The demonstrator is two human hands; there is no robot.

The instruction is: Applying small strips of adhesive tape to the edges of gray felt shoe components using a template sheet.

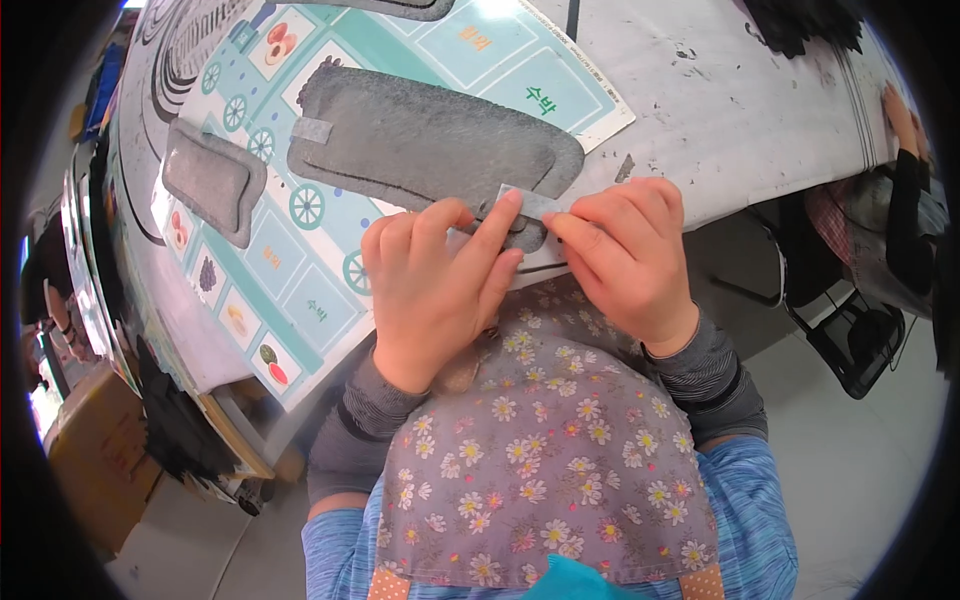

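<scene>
**Pale strip between my two hands**

The pale strip [537, 203] sits at one o'clock from the middle of my view. My right hand [635, 258] has thumb and index tips together, clamped on the strip's end. My left hand [435, 268] presses its index fingertip on the other end, thumb standing apart below; whether that thumb grips anything, I cannot tell. At six o'clock from the strip is a grey piece [527, 238], partly hidden by my fingers. A large grey pad [430, 130] lies at ten o'clock, a smaller grey pad [207, 178] at nine, both on the fruit-picture board [325, 310].
</scene>
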